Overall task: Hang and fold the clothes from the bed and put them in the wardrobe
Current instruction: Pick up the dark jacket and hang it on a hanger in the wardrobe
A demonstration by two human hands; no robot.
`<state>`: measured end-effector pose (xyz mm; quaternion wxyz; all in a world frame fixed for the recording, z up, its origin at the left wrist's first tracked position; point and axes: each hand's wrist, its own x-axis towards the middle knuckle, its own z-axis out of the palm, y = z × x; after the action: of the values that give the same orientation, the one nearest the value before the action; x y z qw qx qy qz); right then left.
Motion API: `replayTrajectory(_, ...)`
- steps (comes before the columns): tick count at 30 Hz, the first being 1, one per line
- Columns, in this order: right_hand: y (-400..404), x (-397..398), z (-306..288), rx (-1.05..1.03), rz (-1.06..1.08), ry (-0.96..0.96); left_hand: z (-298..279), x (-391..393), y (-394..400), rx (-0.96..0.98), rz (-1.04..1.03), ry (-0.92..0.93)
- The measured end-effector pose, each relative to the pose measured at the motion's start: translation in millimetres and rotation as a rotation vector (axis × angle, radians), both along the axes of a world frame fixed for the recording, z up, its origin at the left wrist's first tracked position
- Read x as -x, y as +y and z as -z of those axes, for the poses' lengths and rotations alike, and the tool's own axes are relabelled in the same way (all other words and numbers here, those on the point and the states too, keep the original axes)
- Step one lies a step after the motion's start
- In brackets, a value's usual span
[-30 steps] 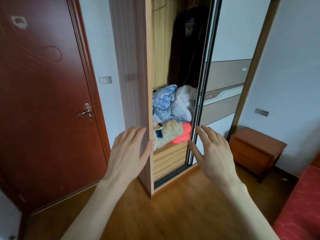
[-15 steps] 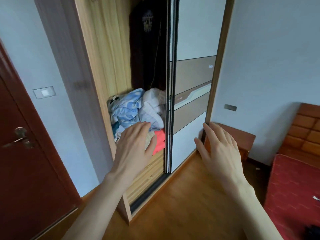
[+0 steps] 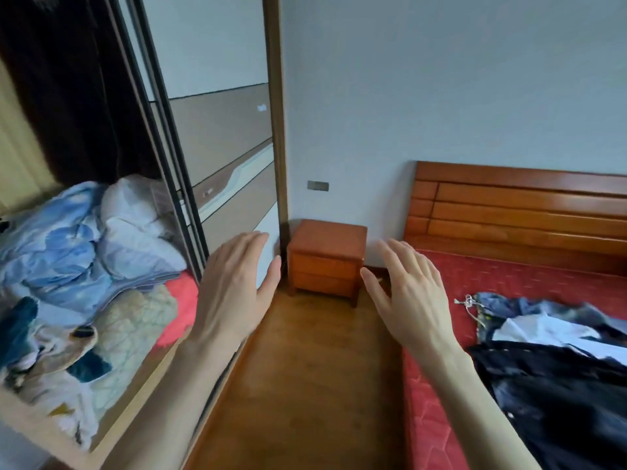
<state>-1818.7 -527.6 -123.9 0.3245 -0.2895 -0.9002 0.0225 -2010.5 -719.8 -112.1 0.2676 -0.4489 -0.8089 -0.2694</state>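
Floor strip (image 3: 315, 361) free between wardrobe (image 3: 203, 184) and bed (image 3: 441, 385); nightstand (image 3: 327, 256) blocks end.

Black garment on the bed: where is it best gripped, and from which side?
Probably the black garment is best pinched at its near upper edge, beside the white cloth, coming from the floor side with the right hand. It lies crumpled and flat on the red bed, so a raised fold suits a pinch. Both hands are empty; the left hand is open too.

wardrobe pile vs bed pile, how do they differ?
The wardrobe pile is pale: blue, white, cream and coral; the bed pile is mostly black, with denim and white. The wardrobe pile is stacked high on a shelf; the bed pile lies spread low on the red bed. Both are unfolded, and neither hand touches them.
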Motion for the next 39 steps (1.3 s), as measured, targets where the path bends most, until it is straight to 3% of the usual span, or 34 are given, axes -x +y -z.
replayTrajectory(19, 165, 86, 13, -0.013, 0.55, 0.087, 6, 129, 291, 0.042, 0.578, -0.045)
replayTrajectory(29, 197, 12, 34, 0.047, 0.982, 0.064, 35, 68, 420, 0.126, 0.967, -0.077)
replayTrajectory(39, 237, -86, 52, 0.099, 1.255, 0.13, 65, -48, 520, 0.157, 1.217, -0.065)
